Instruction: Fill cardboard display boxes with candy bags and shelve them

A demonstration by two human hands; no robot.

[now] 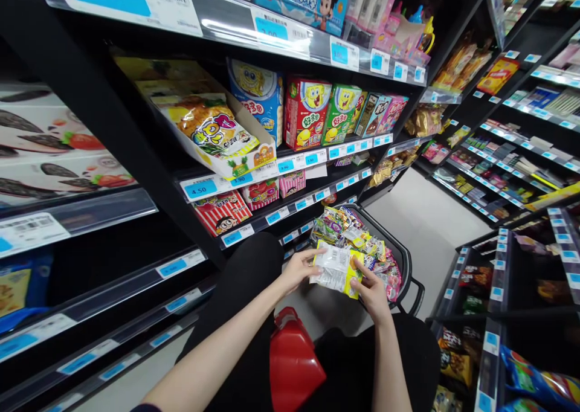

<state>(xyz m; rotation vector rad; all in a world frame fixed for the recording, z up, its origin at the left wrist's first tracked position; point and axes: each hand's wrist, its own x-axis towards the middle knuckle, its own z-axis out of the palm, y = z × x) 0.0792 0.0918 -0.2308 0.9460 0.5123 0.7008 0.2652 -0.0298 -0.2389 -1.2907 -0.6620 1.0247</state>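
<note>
Between both hands I hold a yellow and white candy bag [336,269], its printed back facing me. My left hand [301,272] pinches its left edge, while my right hand [370,288] grips the right edge. Below and behind the bag stands a black basket [410,261] filled with several colourful candy packets [338,223]. On the shelf to the left, an open display carton [226,164] holds yellow snack bags [217,125] like the one in my hands.
Shelves with price labels [202,188] rise close on the left, carrying cartoon snack boxes [308,113]. A red plastic object [294,363] lies between my knees. On the right stands another shelf unit [493,315] with bagged snacks. Pale floor [421,206] shows beyond the basket.
</note>
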